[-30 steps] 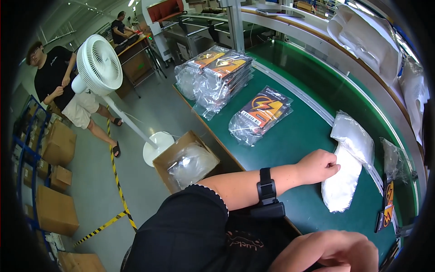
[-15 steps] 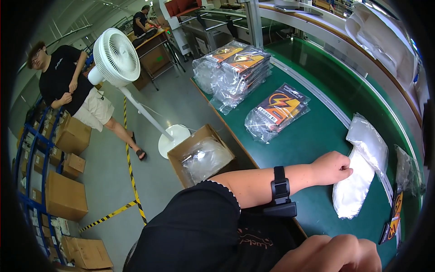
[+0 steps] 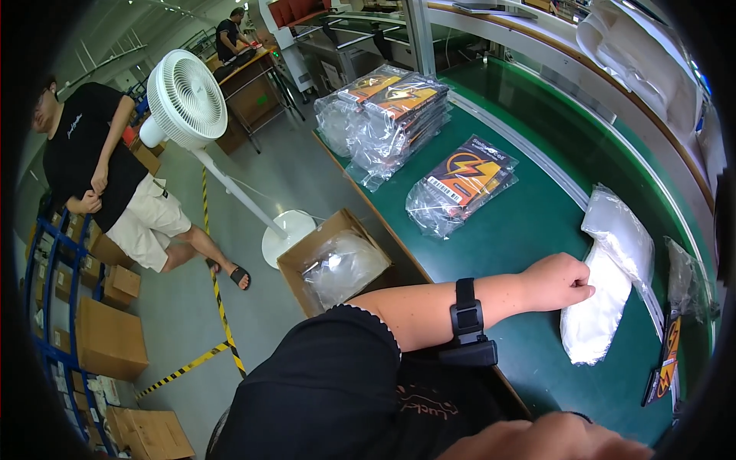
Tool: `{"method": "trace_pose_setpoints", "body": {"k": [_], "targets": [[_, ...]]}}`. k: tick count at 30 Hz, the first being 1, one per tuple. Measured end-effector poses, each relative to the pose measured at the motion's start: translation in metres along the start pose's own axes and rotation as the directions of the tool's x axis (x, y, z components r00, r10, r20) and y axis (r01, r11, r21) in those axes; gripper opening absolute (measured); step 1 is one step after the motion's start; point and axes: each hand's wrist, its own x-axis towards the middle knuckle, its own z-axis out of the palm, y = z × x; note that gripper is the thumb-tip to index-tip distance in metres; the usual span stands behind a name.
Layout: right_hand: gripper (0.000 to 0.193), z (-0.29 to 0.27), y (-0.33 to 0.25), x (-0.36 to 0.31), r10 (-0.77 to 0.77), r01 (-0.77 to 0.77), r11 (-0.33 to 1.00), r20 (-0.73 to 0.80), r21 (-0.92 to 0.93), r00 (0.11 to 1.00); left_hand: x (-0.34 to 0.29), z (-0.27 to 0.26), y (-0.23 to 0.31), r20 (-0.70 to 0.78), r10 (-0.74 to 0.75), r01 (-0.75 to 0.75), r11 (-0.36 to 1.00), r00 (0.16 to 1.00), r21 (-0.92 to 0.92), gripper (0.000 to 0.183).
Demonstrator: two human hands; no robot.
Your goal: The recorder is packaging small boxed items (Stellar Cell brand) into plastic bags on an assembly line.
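Take the low pile of bagged black-and-orange packets (image 3: 464, 182) on the green bench top (image 3: 494, 253) as your landmark: the lower bundle of clear plastic bags (image 3: 598, 318) lies to its right and nearer to you, and the upper bundle of clear plastic bags (image 3: 619, 230) overlaps the lower one's far end. Your left hand (image 3: 556, 282), also right of the low pile and on its near side, is the closer of your two. Your right hand (image 3: 548, 443) is cut off by the bottom of the view, well apart from the bundles, so how its fingers stand and what it holds cannot be told. Your left fingers are curled in, almost a fist, with thumb and forefinger at the left edge of the lower bundle; whether they pinch a bag there is unclear. From that hand, the lower bundle lies directly to the right, its long axis running away from you with a slight lean rightward. The upper bundle points away and leans left, its far end tipped toward the low pile's side. Which ends are the bag mouths you can't make out. Left of the low pile and beyond it sits the taller pile of bagged packets (image 3: 395, 115).
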Motion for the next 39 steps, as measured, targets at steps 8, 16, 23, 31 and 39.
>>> {"method": "trace_pose_setpoints", "body": {"k": [8,16,23,31,39], "targets": [[0.019,-0.001,0.001,0.000,-0.114,0.114,0.991,0.003,-0.076,0.994,-0.002,-0.001,0.003,0.028,0.015,-0.015,1.000,1.000,0.009,0.030],[0.018,-0.006,0.003,-0.006,-0.214,0.209,0.968,-0.022,-0.143,0.977,-0.001,-0.002,0.003,0.040,0.032,-0.033,0.999,0.999,0.029,0.029],[0.017,-0.010,0.004,-0.009,-0.310,0.300,0.932,-0.018,-0.205,0.951,0.000,-0.002,0.004,0.052,0.026,-0.027,0.999,0.998,0.030,0.029],[0.016,-0.011,0.004,-0.009,-0.416,0.406,0.873,0.020,-0.271,0.909,-0.003,-0.002,0.005,0.046,0.038,-0.039,0.999,0.998,0.015,0.028],[0.015,-0.007,0.006,-0.021,-0.501,0.469,0.808,0.004,-0.357,0.866,-0.006,0.003,0.003,0.046,0.052,-0.052,0.998,0.998,-0.019,0.028]]}}
